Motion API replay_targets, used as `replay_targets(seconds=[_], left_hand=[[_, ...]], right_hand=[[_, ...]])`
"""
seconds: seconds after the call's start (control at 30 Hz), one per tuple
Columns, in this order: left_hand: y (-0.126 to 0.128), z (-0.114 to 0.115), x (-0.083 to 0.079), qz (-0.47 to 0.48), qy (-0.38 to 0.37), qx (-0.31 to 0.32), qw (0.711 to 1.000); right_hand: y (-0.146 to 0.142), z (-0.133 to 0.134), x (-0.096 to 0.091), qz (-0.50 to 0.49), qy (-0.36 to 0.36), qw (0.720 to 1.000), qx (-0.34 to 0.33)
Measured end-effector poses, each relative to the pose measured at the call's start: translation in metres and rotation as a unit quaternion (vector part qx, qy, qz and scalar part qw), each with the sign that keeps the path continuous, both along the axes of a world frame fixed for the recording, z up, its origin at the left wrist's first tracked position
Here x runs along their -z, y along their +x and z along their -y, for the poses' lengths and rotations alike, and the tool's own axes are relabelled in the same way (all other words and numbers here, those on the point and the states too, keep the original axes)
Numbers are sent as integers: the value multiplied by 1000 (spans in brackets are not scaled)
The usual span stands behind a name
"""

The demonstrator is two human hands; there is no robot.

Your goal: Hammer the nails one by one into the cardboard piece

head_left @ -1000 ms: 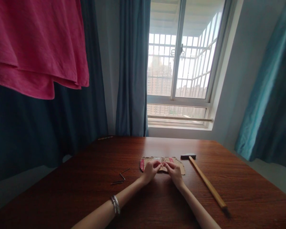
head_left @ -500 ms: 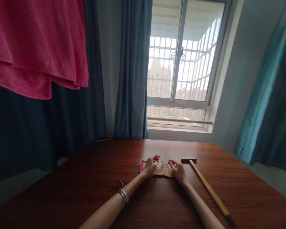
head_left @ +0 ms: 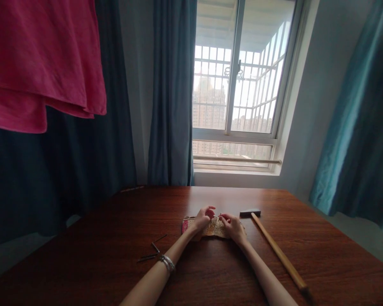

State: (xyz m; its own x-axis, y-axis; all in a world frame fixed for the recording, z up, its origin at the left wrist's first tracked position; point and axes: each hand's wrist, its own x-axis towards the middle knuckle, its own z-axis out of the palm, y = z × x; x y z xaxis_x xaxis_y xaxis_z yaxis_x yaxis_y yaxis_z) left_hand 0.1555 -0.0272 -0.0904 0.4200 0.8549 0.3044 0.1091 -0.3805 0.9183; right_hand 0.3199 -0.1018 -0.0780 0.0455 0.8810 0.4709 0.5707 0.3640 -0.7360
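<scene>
A flat piece of cardboard (head_left: 212,230) with a pink and tan pattern lies on the brown wooden table (head_left: 115,255). My left hand (head_left: 201,220) rests on its left part with the fingers curled. My right hand (head_left: 232,226) is on its right part, its fingertips pinched on a thin nail (head_left: 220,215) that stands upright on the cardboard. A bracelet (head_left: 166,262) is on my left wrist.
A hammer (head_left: 274,248) with a long wooden handle lies to the right of my hands, its dark head (head_left: 250,213) beside the cardboard. Several loose nails (head_left: 151,250) lie on the table to the left. A pink cloth (head_left: 41,63) hangs at the upper left; blue curtains frame the window.
My hands have moved apart along the cardboard, and the right one now pinches a nail upright. The view has shifted slightly to the right.
</scene>
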Motion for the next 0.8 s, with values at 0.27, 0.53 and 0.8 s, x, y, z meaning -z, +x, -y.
replay_targets(seconds=[0.27, 0.53, 0.8], left_hand=[[-3, 5, -2, -37, 30, 22, 999], [-2, 14, -5, -63, 54, -11, 997], [-2, 20, -10, -88, 65, -35, 993]], right_hand=[[-2, -2, 2, 30, 9, 999, -3], [-4, -2, 3, 44, 16, 999, 4], [-6, -3, 4, 66, 18, 998, 3]])
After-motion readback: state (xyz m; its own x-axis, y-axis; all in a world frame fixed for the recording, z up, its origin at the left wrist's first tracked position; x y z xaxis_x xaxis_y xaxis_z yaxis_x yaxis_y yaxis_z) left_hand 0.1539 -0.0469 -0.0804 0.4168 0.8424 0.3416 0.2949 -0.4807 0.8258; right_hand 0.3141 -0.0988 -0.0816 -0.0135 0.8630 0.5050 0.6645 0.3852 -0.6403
